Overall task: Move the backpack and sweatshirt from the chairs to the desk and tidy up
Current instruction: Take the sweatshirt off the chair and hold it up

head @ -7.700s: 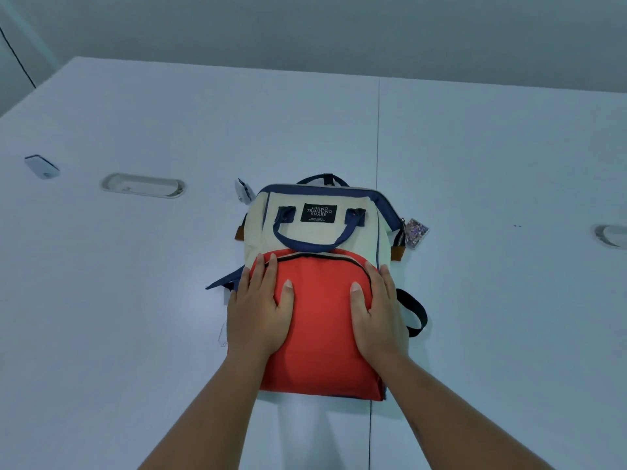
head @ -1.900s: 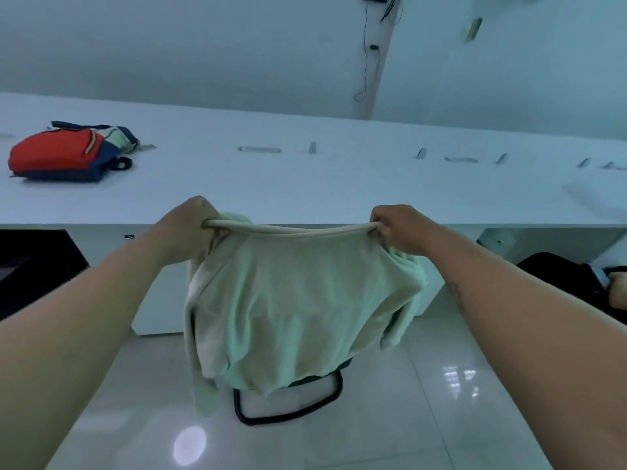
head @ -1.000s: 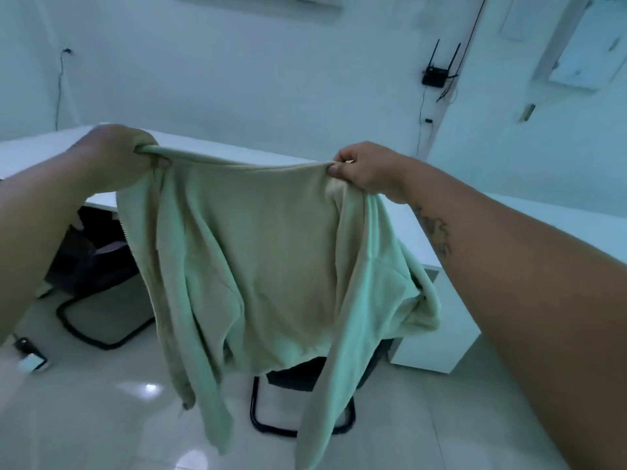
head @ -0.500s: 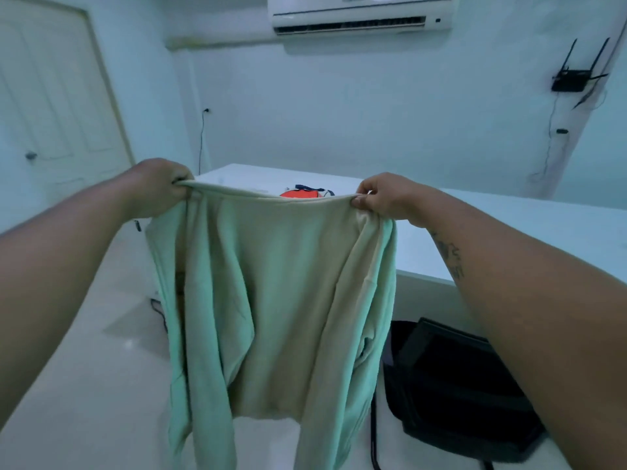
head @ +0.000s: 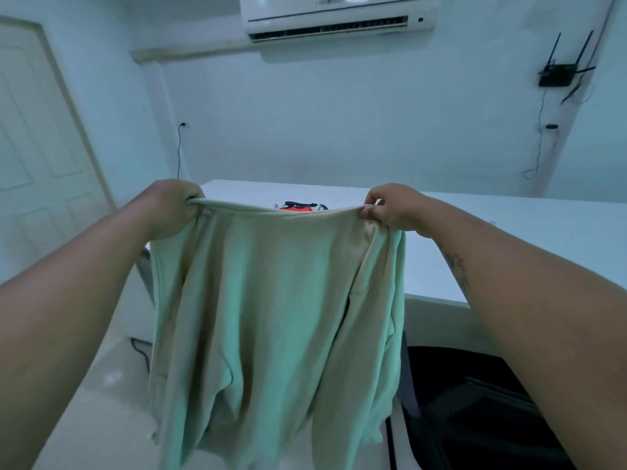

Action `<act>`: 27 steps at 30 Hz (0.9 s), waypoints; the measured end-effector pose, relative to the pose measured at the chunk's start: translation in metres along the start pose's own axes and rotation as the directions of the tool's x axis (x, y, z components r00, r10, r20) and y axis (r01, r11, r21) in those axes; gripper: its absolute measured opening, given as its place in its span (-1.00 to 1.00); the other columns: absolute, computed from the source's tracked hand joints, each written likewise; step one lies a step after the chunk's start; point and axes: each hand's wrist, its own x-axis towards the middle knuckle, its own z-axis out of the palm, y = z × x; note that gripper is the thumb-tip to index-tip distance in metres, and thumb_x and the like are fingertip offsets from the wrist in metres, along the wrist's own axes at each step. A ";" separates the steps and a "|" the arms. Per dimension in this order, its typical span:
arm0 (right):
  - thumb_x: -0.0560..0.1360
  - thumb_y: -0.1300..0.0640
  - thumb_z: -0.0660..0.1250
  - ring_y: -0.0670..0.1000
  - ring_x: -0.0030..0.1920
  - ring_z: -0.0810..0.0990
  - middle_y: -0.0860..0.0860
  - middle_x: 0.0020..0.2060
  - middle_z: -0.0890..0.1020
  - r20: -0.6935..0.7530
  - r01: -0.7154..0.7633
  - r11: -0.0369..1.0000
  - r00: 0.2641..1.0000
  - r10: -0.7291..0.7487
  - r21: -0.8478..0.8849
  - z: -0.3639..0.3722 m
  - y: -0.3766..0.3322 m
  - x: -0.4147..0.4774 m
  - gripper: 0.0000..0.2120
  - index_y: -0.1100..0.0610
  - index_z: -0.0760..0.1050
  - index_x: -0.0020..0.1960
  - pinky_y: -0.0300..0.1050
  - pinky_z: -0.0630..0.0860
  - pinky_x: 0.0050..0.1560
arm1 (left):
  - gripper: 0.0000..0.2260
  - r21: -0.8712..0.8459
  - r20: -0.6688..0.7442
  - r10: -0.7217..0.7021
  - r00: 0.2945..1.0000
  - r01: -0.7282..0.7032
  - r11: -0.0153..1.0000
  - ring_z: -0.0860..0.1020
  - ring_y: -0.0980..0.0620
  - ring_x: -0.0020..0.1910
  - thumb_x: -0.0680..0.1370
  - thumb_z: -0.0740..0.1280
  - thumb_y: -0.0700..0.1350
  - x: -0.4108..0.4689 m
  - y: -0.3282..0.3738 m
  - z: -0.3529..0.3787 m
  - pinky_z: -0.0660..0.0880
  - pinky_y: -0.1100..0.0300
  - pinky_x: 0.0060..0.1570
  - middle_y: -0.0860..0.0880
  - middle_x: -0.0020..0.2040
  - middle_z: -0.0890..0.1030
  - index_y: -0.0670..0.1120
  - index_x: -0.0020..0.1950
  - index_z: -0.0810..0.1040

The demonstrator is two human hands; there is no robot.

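Sweatshirt (head: 271, 317) fabric, pale green and hanging full length in the air, fills the middle of the head view and serves as the landmark for everything else. To its left stands a white panelled door (head: 37, 130), and below that lies the glossy pale floor (head: 95, 401), where a thin dark cable (head: 140, 351) curls just beside the garment's left edge. The left hand (head: 173, 208) is closed in a fist over the sweatshirt's upper left corner, its fingers (head: 191, 198) curled around the stretched top hem. That hem runs taut and nearly level between the two hands, with the body and sleeves drooping below it, clear of the floor. Just above the hem's middle, a sliver of the backpack (head: 298, 206) peeks out, orange with a dark blue top, lying on the white worktop (head: 526, 239) behind the sweatshirt. High above the garment an air conditioner (head: 339, 18) is mounted on the wall. The right hand (head: 393, 208) pinches the upper right corner, thumb and fingers (head: 368, 212) pressed shut on the hem. Lower right of the sweatshirt sits a black chair (head: 475, 408), partly hidden by the right forearm, and up on the wall to the right is a black router (head: 559, 74) with raised antennas.
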 end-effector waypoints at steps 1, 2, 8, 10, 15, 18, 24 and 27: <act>0.57 0.00 0.31 0.06 -0.03 0.44 0.05 0.03 0.53 -0.009 -0.006 1.000 1.000 0.006 0.002 -0.002 0.010 0.011 -0.76 0.16 0.56 0.09 -0.13 0.32 -0.21 | -0.90 -0.038 -0.006 0.016 1.000 -0.017 0.999 0.46 0.07 -0.29 0.54 0.36 0.02 0.010 0.010 0.003 0.29 0.28 -0.37 0.06 -0.24 0.56 0.03 -0.09 0.63; 0.57 0.00 0.32 0.05 -0.03 0.44 0.05 0.03 0.53 -0.014 -0.013 1.000 1.000 0.013 0.003 -0.004 0.022 0.024 -0.75 0.17 0.56 0.09 -0.14 0.31 -0.24 | -0.89 -0.069 0.010 0.023 1.000 -0.022 0.997 0.44 0.04 -0.29 0.56 0.36 -0.03 0.023 0.019 0.009 0.28 0.27 -0.37 0.03 -0.25 0.54 -0.04 -0.08 0.63; 0.57 0.03 0.32 0.03 -0.09 0.42 0.06 -0.01 0.53 -0.036 -0.068 0.997 0.997 0.067 -0.048 -0.028 0.089 0.107 -0.78 0.17 0.56 0.07 -0.16 0.27 -0.28 | -0.87 -0.129 0.061 0.083 0.995 -0.074 0.989 0.37 0.04 -0.34 0.60 0.32 -0.13 0.113 0.079 0.048 0.25 0.18 -0.38 -0.01 -0.29 0.45 -0.13 -0.09 0.59; 0.56 0.04 0.33 0.06 -0.04 0.43 0.07 -0.02 0.53 -0.074 -0.084 0.996 0.994 0.081 -0.043 -0.037 0.110 0.134 -0.78 0.19 0.56 0.06 -0.15 0.29 -0.14 | -0.87 -0.155 0.053 0.098 0.994 -0.088 0.984 0.37 0.03 -0.34 0.60 0.33 -0.13 0.146 0.096 0.064 0.26 0.18 -0.38 -0.01 -0.30 0.45 -0.08 -0.14 0.57; 0.55 0.07 0.34 0.04 -0.05 0.43 0.06 -0.07 0.52 -0.132 -0.139 0.989 0.982 0.132 -0.044 -0.048 0.157 0.197 -0.80 0.21 0.57 0.04 -0.15 0.26 -0.11 | -0.89 -0.182 0.057 0.149 0.987 -0.136 0.974 0.39 0.00 -0.31 0.60 0.31 -0.16 0.229 0.122 0.108 0.23 0.19 -0.38 0.03 -0.29 0.45 -0.11 -0.12 0.57; 0.54 0.07 0.35 0.04 -0.05 0.42 0.05 -0.08 0.51 -0.182 -0.163 0.985 0.972 0.149 -0.061 -0.051 0.178 0.237 -0.83 0.18 0.58 0.01 -0.15 0.26 -0.11 | -0.88 -0.183 0.086 0.185 0.979 -0.168 0.969 0.43 -0.10 -0.21 0.59 0.30 -0.19 0.277 0.135 0.131 0.25 0.16 -0.33 0.03 -0.31 0.44 -0.12 -0.14 0.54; 0.52 0.10 0.38 0.03 -0.07 0.45 0.05 -0.12 0.53 -0.253 -0.224 0.969 0.948 0.193 -0.102 -0.059 0.215 0.327 -0.84 0.20 0.61 -0.03 -0.18 0.26 -0.11 | -0.84 -0.222 0.085 0.261 0.962 -0.237 0.946 0.42 -0.07 -0.24 0.58 0.28 -0.22 0.392 0.144 0.187 0.24 0.20 -0.39 0.02 -0.31 0.45 -0.09 -0.19 0.53; 0.52 0.10 0.38 0.02 -0.07 0.44 0.05 -0.12 0.53 -0.254 -0.276 0.953 0.937 0.238 -0.126 -0.064 0.231 0.374 -0.84 0.20 0.61 -0.01 -0.18 0.25 -0.11 | -0.89 -0.234 0.116 0.320 0.940 -0.287 0.929 0.47 -0.12 -0.15 0.58 0.32 -0.18 0.451 0.149 0.210 0.25 0.16 -0.31 -0.04 -0.25 0.50 -0.14 -0.12 0.59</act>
